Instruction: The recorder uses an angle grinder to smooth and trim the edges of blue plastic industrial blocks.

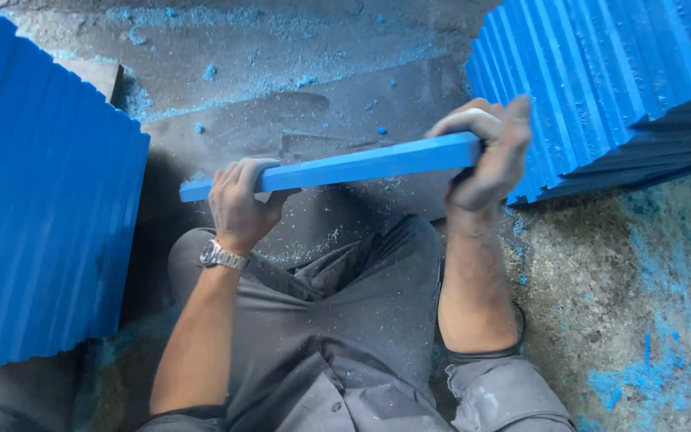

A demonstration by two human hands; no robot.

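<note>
Grey-trousered knees point(337, 320) sit under one blue bar point(345, 166), held level: left hand point(241, 204) clamps its near end, right hand point(485, 152) clamps the other. Two ridged blue stacks, left stack point(33, 200) and right stack point(601, 80), flank it.

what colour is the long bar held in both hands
Bright blue: the long rectangular foam-like bar is one solid colour with no pattern, seen best in the head view.
</note>
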